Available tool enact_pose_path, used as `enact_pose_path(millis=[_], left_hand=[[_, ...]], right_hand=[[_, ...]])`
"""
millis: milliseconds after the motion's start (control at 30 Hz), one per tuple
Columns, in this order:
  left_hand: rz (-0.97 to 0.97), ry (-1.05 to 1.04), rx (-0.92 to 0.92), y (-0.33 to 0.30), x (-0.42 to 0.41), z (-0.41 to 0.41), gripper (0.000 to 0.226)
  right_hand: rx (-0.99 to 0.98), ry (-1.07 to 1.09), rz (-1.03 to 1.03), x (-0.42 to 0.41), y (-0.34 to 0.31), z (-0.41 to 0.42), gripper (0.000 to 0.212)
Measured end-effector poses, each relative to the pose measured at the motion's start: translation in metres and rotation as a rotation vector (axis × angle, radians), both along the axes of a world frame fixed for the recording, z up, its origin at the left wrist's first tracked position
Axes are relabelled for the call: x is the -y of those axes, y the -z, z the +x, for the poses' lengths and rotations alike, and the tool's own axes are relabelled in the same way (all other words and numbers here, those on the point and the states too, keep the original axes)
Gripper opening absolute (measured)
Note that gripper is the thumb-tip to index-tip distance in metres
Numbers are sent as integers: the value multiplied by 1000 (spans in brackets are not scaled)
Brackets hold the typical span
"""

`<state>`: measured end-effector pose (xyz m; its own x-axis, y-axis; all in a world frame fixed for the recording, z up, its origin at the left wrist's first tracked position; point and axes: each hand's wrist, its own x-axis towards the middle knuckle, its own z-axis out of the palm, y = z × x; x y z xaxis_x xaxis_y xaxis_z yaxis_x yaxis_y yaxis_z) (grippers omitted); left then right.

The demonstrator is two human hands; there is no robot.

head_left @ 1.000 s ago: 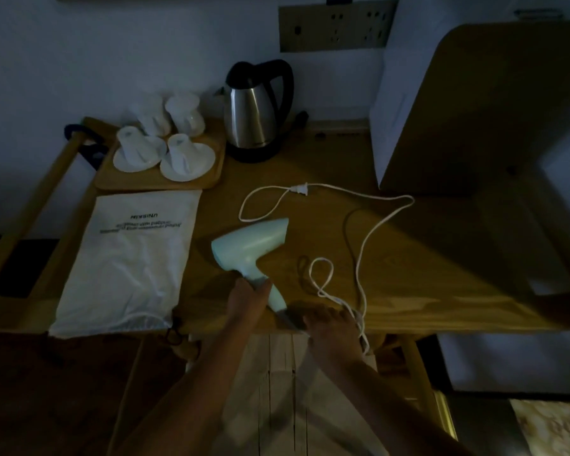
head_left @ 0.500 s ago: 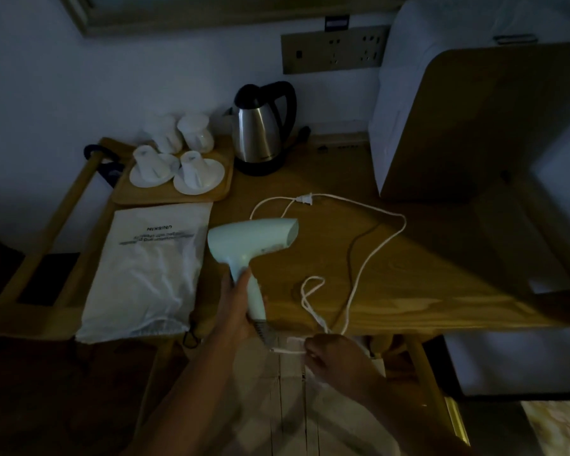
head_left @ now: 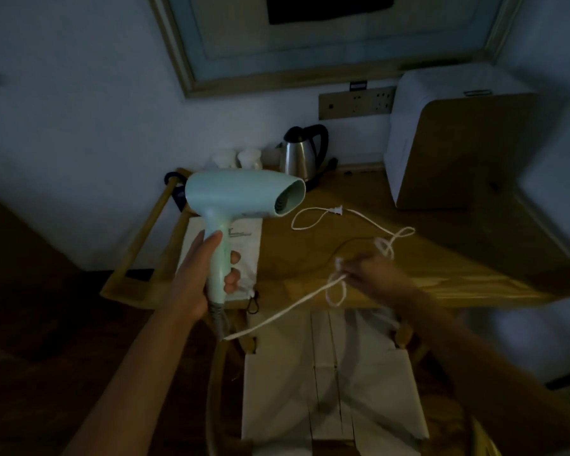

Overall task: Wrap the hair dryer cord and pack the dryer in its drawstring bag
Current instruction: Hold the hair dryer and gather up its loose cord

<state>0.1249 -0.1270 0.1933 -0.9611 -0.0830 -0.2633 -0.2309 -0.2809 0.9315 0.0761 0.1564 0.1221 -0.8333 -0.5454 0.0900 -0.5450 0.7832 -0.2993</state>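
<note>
Dim room, low light; detail soft throughout. Left hand (head_left: 200, 273) holds the hair dryer (head_left: 241, 196) up off the desk (head_left: 441, 258), fingers (head_left: 232, 274) curled round the pale green handle, thumb along its near side; nozzle points to the person's right, barrel roughly level. The grey strain relief at the handle's foot shows below the palm; the white cord (head_left: 277, 315) runs from it up and rightward to the right hand (head_left: 375, 278).

Right hand is motion-blurred; fingers appear pinched on a small loop of cord just above the desk's front edge; exact grip hard to make out. Past that hand the cord makes another loose loop, then trails across the desk to the plug (head_left: 338, 210), which lies flat near the nozzle's side of the desk.

The drawstring bag (head_left: 247, 255) lies flat on the desk's left part, mostly hidden behind the dryer handle and left hand; print on it illegible; its gathered end reaches the front edge.

Behind: steel kettle (head_left: 301, 156) with black handle; white cups (head_left: 237, 159) partly hidden by the dryer body; socket strip (head_left: 356, 102) on the wall; picture frame (head_left: 310, 80) cut off at top.
</note>
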Motion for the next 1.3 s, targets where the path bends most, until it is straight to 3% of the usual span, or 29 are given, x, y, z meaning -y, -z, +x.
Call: enact_pose_path(millis=[133, 200, 267, 367, 467, 600, 833, 1133, 1200, 1300], left_hand=[[65, 31, -72, -13, 21, 48, 16], [119, -7, -88, -16, 27, 60, 17], [156, -21, -76, -18, 27, 67, 20], [50, 34, -23, -14, 11, 76, 22], [-73, 176, 11, -8, -17, 89, 25], [-214, 350, 33, 6, -44, 94, 42], [-856, 516, -235, 12, -84, 78, 40], [-1478, 489, -312, 27, -96, 58, 56], [-1426, 516, -258, 31, -95, 54, 55], [-1173, 482, -148, 35, -102, 52, 40]], right_hand=[[-234, 119, 198, -16, -26, 9, 31], [-239, 201, 304, -16, -42, 19, 35], [-131, 278, 279, -7, -57, 29, 34], [221, 331, -43, 17, -75, 39, 32], [408, 251, -257, 25, -88, 43, 25], [346, 191, -123, 5, -103, 27, 27], [300, 86, -7, -33, -130, 4, 35], [382, -11, -23, -41, -138, -2, 25], [385, -38, -63, -36, -145, 2, 27], [352, -103, -33, -21, -157, 12, 28]])
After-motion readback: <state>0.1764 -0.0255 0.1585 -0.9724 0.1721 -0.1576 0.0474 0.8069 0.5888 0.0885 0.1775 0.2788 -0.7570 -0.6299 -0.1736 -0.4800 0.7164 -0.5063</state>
